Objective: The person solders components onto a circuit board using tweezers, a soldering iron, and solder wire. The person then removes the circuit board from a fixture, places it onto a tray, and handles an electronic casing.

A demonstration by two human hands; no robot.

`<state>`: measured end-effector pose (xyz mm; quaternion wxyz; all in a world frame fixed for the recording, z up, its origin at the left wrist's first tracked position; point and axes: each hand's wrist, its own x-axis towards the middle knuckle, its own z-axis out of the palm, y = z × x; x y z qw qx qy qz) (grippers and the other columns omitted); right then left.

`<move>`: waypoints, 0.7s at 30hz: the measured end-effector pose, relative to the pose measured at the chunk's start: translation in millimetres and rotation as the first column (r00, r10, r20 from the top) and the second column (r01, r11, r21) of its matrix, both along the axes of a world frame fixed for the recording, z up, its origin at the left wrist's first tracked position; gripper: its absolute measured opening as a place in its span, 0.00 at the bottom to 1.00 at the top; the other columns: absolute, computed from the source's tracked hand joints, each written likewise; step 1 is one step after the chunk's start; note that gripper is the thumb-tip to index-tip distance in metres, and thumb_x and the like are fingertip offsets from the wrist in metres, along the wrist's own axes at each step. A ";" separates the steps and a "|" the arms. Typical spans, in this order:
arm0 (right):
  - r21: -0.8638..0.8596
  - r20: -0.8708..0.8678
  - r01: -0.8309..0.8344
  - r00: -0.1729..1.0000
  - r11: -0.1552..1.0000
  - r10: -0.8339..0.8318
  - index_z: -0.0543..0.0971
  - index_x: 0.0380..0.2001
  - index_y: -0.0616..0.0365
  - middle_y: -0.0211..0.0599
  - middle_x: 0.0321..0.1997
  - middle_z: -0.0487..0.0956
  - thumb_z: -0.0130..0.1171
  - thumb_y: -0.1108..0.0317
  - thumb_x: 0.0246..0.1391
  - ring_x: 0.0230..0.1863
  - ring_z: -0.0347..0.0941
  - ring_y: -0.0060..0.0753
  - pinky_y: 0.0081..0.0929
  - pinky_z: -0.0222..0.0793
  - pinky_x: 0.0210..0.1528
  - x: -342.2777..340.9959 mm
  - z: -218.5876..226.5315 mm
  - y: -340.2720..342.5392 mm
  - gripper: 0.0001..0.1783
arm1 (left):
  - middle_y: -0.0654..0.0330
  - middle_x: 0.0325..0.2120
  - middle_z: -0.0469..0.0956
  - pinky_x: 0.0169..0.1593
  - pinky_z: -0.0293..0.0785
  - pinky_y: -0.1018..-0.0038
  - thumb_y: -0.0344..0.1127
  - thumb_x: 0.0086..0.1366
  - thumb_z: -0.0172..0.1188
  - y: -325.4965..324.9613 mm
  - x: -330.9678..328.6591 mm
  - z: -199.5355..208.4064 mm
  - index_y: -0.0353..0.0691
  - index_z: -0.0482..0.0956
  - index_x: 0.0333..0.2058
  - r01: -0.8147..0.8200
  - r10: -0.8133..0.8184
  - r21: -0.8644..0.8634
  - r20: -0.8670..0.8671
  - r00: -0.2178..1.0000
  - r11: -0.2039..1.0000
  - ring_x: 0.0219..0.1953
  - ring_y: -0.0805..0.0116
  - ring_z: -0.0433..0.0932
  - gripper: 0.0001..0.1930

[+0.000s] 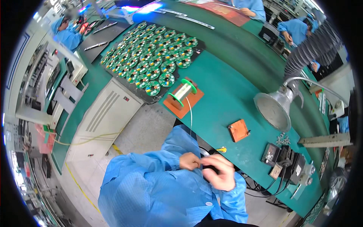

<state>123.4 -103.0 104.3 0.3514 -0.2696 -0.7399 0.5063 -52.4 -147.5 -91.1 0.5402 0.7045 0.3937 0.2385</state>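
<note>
My left hand point(190, 161) is close to my body, just off the table's near edge, its fingers curled together. Whatever may be in them is too small to make out. Right beside it is my right hand point(220, 173), a little blurred, with the thumb apart from the bent fingers and nothing seen between them. Ahead of my hands a spool point(184, 92) with green flanges, wound with pale wire, rests on an orange board point(195, 94). Its loose wire end point(191, 115) hangs toward me. A small yellow piece point(222, 150) lies near the table edge.
Many round green circuit boards point(153, 88) cover a dark mat at the back left. An orange fixture block point(239, 131) sits right of centre. A metal extraction hood point(274, 109) hangs over the table point(215, 81), near small metal parts point(283, 139) and a black device point(294, 168). Other people work farther off.
</note>
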 end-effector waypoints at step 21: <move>0.652 0.132 0.641 0.429 0.405 -0.893 0.72 0.52 0.60 0.60 0.62 0.61 0.70 0.70 0.40 0.61 0.60 0.63 0.48 0.60 0.60 18.0 -86.1 18.1 0.32 | 0.56 0.20 0.81 0.32 0.76 0.65 0.28 0.50 0.49 -17.3 -10.3 -36.7 0.40 0.81 0.22 -0.197 0.178 -0.262 -0.094 0.979 0.945 0.25 0.60 0.81 0.10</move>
